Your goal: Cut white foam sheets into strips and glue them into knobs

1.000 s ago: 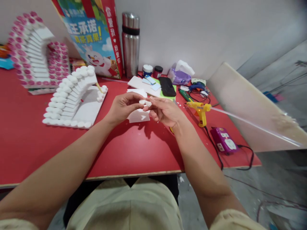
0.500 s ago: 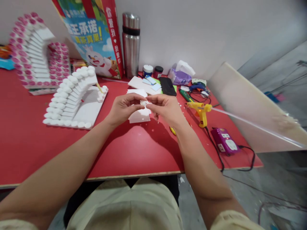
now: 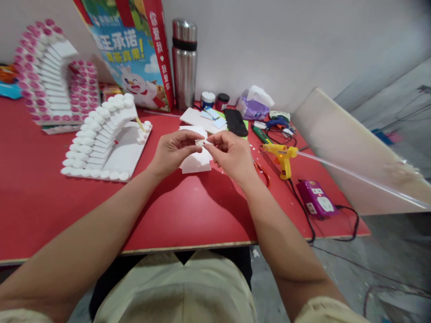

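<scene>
A small white rounded piece [image 3: 199, 143] is pinched between the thumb and fingers of my left hand [image 3: 173, 150], above a stack of white sheets [image 3: 195, 164]. Close beside it, my right hand [image 3: 231, 152] is closed in a pinch, its fingertips at the piece's right edge. Whether they grip the piece or some tiny bit is too small to tell. To the left stands a white curved staircase model [image 3: 101, 139] on a white base, edged with white rounded pieces. Behind it is a similar model [image 3: 55, 85] with pink rosettes.
On the right lie a yellow glue gun [image 3: 282, 156], a purple power adapter [image 3: 316, 199] and orange-handled scissors [image 3: 263, 172], partly hidden. A steel flask [image 3: 184, 67], a printed bag [image 3: 131, 58], a black case [image 3: 235, 122] and a purple tissue pack [image 3: 252, 107] stand along the wall.
My right hand has shifted slightly and its fingertips are a little farther from the left ones. The orange handle beside my right wrist shows more now; a yellow one is hidden.
</scene>
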### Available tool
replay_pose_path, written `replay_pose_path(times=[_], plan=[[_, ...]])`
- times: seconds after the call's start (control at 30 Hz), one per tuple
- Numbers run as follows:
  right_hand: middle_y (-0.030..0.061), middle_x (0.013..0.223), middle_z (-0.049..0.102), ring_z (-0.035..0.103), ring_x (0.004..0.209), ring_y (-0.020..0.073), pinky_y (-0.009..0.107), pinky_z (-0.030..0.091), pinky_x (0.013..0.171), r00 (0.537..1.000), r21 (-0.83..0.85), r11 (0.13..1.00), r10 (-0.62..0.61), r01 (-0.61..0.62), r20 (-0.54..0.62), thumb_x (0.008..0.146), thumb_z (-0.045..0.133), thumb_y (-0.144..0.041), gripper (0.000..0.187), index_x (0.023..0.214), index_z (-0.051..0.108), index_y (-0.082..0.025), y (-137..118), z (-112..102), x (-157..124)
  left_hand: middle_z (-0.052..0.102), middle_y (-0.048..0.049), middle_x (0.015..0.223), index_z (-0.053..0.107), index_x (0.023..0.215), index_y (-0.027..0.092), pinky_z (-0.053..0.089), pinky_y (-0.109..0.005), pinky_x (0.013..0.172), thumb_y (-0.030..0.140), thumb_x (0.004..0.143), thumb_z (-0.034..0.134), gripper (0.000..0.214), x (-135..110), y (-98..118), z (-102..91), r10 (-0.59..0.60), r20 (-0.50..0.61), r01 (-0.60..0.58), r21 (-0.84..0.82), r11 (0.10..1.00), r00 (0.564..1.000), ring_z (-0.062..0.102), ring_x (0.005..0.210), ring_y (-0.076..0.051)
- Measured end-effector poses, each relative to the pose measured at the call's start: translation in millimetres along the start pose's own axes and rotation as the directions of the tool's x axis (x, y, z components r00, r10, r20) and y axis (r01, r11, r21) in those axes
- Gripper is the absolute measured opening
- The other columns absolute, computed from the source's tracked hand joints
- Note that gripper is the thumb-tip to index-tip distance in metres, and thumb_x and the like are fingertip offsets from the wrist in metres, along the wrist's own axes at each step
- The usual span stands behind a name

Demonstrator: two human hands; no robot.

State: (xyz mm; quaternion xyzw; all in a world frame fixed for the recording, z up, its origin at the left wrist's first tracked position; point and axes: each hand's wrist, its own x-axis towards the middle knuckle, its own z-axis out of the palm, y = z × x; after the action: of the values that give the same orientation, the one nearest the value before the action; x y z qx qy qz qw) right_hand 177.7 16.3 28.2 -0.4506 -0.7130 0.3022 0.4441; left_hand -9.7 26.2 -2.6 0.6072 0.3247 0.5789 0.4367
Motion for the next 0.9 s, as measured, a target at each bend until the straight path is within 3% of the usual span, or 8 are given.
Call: replay_pose_path(times=[0.13, 0.3, 0.5, 0.7, 0.8, 0.9], plan=[[-0.0016, 0.065, 0.066, 0.055, 0.049, 0.0099, 0.025, 0.045, 0.050, 0.998, 0.060, 0.996, 0.057, -0.059, 0.028, 0.090, 0.073, -0.039, 0.022, 0.085, 0.068, -0.018, -0.5, 0.1, -0.2, 0.078, -0.0047, 0.086, 0.081, 0.095, 0.018, 0.057, -0.032, 0.077, 0.027, 0.073, 0.089, 0.026, 0.3, -2.8, -0.1, -0.045, 0.014, 0.045, -0.020, 0.999, 0.999, 0.072, 0.077, -0.018], [-0.0008, 0.064, 0.066, 0.058, 0.050, 0.0118, 0.026, 0.045, 0.050, 0.999, 0.012, 0.999, 0.045, -0.045, 0.004, 0.091, 0.071, -0.041, 0.024, 0.084, 0.068, -0.019, -0.2, 0.5, -0.8, 0.076, -0.0036, 0.081, 0.079, 0.091, 0.016, 0.057, -0.031, 0.073, 0.030, 0.071, 0.090, 0.027, -0.1, 0.0, 4.1, -0.100, -0.001, 0.100, -0.052, 0.994, 0.995, 0.070, 0.072, -0.017], [0.0018, 0.074, 0.069, 0.062, 0.067, 0.0146, 0.027, 0.045, 0.060, 0.986, -0.248, 0.962, -0.142, 0.117, -0.084, 0.091, 0.065, -0.028, 0.012, 0.083, 0.065, -0.020, 2.3, 5.6, -3.3, 0.077, -0.0043, 0.081, 0.078, 0.089, 0.016, 0.055, -0.030, 0.068, 0.035, 0.072, 0.091, 0.028, -2.2, 1.1, 10.9, -0.147, -0.024, 0.143, -0.112, 0.983, 0.989, 0.068, 0.067, -0.015], [0.0015, 0.074, 0.067, 0.058, 0.067, 0.0141, 0.030, 0.045, 0.068, 0.944, -0.368, 0.884, -0.327, 0.290, -0.043, 0.091, 0.060, -0.023, 0.012, 0.080, 0.062, -0.020, 6.5, 7.5, -3.7, 0.077, -0.0042, 0.077, 0.076, 0.084, 0.015, 0.056, -0.030, 0.065, 0.035, 0.071, 0.092, 0.029, -4.4, -0.1, 14.1, -0.196, -0.027, 0.187, -0.197, 0.962, 0.980, 0.070, 0.065, -0.016], [0.0014, 0.074, 0.067, 0.059, 0.067, 0.0146, 0.030, 0.045, 0.068, 0.960, -0.315, 0.915, -0.277, 0.253, -0.031, 0.091, 0.061, -0.023, 0.011, 0.080, 0.061, -0.021, 4.5, 6.6, -3.5, 0.076, -0.0040, 0.077, 0.075, 0.083, 0.015, 0.057, -0.032, 0.069, 0.035, 0.071, 0.092, 0.029, -4.0, 3.1, 13.8, -0.192, -0.014, 0.187, -0.183, 0.965, 0.981, 0.072, 0.067, -0.018], [-0.0001, 0.070, 0.066, 0.060, 0.063, 0.0143, 0.029, 0.045, 0.063, 0.992, -0.166, 0.978, -0.127, 0.124, -0.010, 0.092, 0.062, -0.027, 0.010, 0.083, 0.062, -0.021, 2.1, 6.4, -3.0, 0.076, -0.0035, 0.075, 0.075, 0.084, 0.016, 0.057, -0.032, 0.070, 0.034, 0.071, 0.092, 0.028, -3.1, 5.9, 13.4, -0.178, -0.002, 0.175, -0.162, 0.971, 0.984, 0.071, 0.067, -0.017]])
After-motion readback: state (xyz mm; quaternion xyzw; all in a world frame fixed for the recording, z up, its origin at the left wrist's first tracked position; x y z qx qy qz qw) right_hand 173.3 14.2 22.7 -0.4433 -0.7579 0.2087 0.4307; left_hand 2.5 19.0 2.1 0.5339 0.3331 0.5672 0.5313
